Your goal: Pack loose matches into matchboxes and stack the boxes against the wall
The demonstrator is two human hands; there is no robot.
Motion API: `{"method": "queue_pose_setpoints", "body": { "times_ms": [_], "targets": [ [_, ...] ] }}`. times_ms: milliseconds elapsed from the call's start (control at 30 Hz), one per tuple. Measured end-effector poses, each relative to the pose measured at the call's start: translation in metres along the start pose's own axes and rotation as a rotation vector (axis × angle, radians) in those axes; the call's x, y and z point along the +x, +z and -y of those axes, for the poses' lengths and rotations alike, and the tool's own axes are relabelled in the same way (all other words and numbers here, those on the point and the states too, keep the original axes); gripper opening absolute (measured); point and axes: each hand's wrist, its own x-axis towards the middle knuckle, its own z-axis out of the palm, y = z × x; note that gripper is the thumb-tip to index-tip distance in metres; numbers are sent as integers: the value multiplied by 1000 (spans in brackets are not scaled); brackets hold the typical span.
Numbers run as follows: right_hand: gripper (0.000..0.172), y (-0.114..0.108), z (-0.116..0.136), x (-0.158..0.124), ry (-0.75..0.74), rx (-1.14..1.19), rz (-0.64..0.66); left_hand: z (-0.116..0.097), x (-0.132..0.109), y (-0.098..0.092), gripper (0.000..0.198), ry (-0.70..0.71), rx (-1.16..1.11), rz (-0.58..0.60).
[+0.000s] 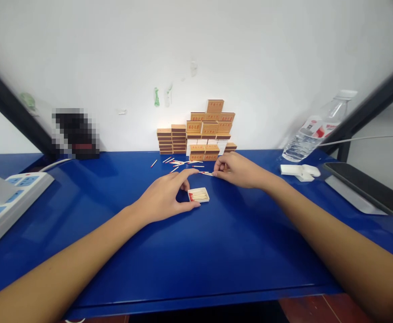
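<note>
Matches (199, 196) with red heads lie in 1 white tray (198, 190) midway along the tabletop (196, 255), well in from its front edge; they overlap too much for me to count. With my left hand (164, 193) I hold the tray by its left end, thumb at the near side, fingers at the back corner. The fingers of my right hand (236, 169) are curled at the ends of a few loose matches (206, 173); I cannot tell whether I pinch 1. More are scattered farther left, 1 of them (153, 163) lying apart. Toward the far edge stand 2 side-by-side stacks of matchboxes (171, 140) and 1 taller pile (209, 128), topped by 1 box (215, 106). Near the far right corner is 1 bottle (313, 128); by the left edge, 1 power strip (45, 180).
</note>
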Motion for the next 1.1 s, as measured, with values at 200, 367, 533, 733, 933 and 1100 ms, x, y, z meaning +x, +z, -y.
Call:
{"method": "queue_pose_setpoints", "body": {
  "times_ms": [200, 367, 533, 733, 933, 1100],
  "targets": [
    [10, 11, 3, 1, -53, -19, -24, 0, 0, 1, 70, -2, 7, -4],
    [14, 17, 4, 3, -75, -52, -1, 1, 0, 0, 70, 2, 5, -6],
    [17, 10, 12, -3, -91, -16, 31, 3, 0, -1, 72, -12, 13, -10],
    [20, 1, 37, -16, -167, 134, 91, 3, 1, 1, 77, -26, 23, -17],
    [17, 6, 51, -22, -255, 121, 151, 2, 0, 1, 76, -28, 22, -13],
    [17, 8, 42, -12, -114, 102, -18, 1, 1, 1, 77, -25, 23, -6]
  ]
}}
